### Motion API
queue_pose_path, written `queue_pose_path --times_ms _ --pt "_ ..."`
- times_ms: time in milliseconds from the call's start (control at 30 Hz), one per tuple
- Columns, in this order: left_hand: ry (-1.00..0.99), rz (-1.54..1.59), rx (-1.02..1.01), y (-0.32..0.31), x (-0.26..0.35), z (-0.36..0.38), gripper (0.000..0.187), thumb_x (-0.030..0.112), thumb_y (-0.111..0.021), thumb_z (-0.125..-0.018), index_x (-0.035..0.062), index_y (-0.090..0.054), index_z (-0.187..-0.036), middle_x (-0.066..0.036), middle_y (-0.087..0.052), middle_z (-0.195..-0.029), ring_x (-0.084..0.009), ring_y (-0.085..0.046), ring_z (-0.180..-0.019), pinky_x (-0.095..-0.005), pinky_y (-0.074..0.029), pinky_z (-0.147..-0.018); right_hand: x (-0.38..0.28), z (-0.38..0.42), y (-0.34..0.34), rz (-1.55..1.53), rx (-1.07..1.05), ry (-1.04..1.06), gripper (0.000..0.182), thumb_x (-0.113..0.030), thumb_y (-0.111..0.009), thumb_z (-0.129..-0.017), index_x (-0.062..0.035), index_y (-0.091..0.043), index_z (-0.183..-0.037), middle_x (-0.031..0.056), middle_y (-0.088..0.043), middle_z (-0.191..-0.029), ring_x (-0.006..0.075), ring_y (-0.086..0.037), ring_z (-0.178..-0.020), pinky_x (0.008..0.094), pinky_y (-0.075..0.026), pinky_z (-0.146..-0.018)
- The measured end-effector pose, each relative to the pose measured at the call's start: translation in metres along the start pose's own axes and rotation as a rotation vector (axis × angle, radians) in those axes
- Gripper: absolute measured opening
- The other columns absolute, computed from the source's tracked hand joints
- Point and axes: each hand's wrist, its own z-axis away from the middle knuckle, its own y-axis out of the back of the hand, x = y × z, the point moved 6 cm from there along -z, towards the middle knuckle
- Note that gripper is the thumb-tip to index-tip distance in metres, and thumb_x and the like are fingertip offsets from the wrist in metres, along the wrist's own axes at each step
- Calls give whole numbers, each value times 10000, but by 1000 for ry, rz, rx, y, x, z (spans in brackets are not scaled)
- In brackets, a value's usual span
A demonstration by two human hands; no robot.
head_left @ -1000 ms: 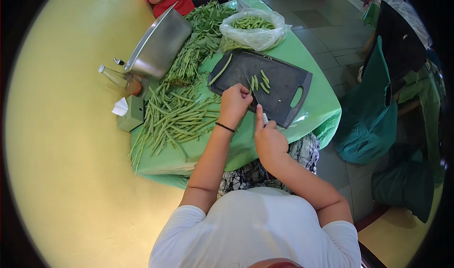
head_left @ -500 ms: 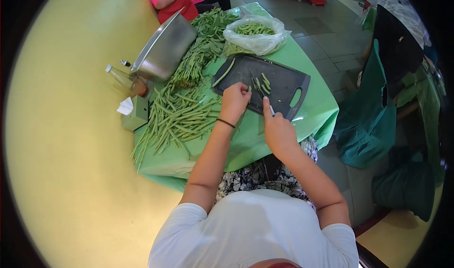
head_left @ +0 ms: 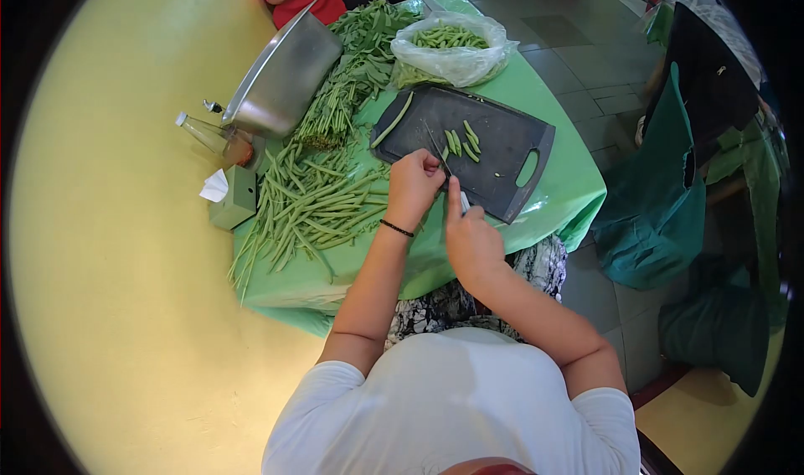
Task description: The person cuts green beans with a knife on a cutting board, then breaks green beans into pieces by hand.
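Head view: at far left a tilted steel basin (head_left: 280, 77) sits above a loose heap of long green beans (head_left: 314, 203) on the green-covered worktop (head_left: 435, 261). The left hand (head_left: 414, 186) is curled shut at the near edge of the dark plastic cutting board (head_left: 494, 152), seemingly pinching a bean. Beside it, the right hand (head_left: 469, 240) has its grip clamped on a thin-bladed knife (head_left: 444, 161), whose blade reaches towards short cut bean pieces (head_left: 462, 141).

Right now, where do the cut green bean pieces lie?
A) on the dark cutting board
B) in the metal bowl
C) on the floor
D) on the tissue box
A: a few short cut pieces lie on the dark cutting board, just beyond the left hand and the knife in the right hand.
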Motion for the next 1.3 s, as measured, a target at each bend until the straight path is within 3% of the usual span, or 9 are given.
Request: queue_pose_path --times_ms 167,367,533,667,767,900,1000,1167,1300 --pt "59 92 -6 3 -5 -2 85 21 -642 -692 -31 -629 -757 -75 -619 -646 -158 -543 -544 -262 -460 -556 -8 -33 -14 -56 19 -27 761 -57 -552 -777 -4 -230 -1464 114 -536 -715 175 -545 -440 308 -458 -364" --pt "20 61 36 5 -7 0 81 27 -648 -691 -29 -632 -747 -72 -617 -637 -152 -538 -537 -262 -453 -550 4 13 0 39 -17 43 753 -65 -548 -789 -6 -224 -1466 128 -547 -720 180 -543 -434 313 -451 -353" --pt "31 -64 -243 6 2 9 89 38 -660 -702 -11 -656 -776 -35 -620 -651 -110 -529 -556 -223 -438 -533 16 19 8 -23 -112 35 746 -63 -545 -800 -35 -223 -1472 156 -558 -736 247 -566 -466 372 -482 -411" --pt "-115 -110 23 12 20 -5 108 66 -649 -703 -11 -658 -778 -93 -629 -648 -193 -549 -546 -291 -462 -558 27 -10 10 -126 -52 58 696 -68 -509 -828 -31 -230 -1464 155 -569 -756 278 -605 -519 388 -512 -468" --pt "-111 -3 37 15 11 -36 125 93 -654 -744 11 -673 -837 -77 -643 -698 -156 -552 -564 -262 -457 -557 24 -3 24 -189 -66 57 700 -66 -506 -827 -45 -223 -1467 177 -571 -765 328 -608 -562 432 -507 -516" --pt "-279 -533 277 49 -2 -75 180 115 -574 -763 -8 -670 -854 -169 -674 -825 -374 -613 -730 -419 -495 -673 24 8 28 -243 -91 28 700 -67 -498 -830 -60 -213 -1470 199 -574 -775 377 -613 -603 475 -501 -561" --pt "-100 -694 144 45 -51 -105 176 103 -556 -758 -9 -661 -845 -187 -667 -820 -375 -611 -745 -424 -491 -679 9 14 13 -226 -155 110 687 -74 -483 -843 -66 -206 -1472 201 -577 -778 372 -616 -602 472 -499 -549" --pt "-29 -587 39 49 -32 -80 202 64 -605 -716 -10 -665 -894 -160 -667 -824 -319 -617 -736 -375 -494 -684 27 -8 12 -147 -124 1 672 -57 -489 -846 -31 -224 -1463 191 -589 -808 312 -638 -602 412 -527 -535" --pt "-75 -414 -18 38 -6 -33 220 70 -618 -717 -1 -668 -919 -146 -661 -800 -271 -599 -685 -345 -481 -644 30 -13 15 -164 -154 -5 683 -64 -499 -843 -27 -219 -1464 185 -589 -810 312 -641 -608 409 -531 -542"
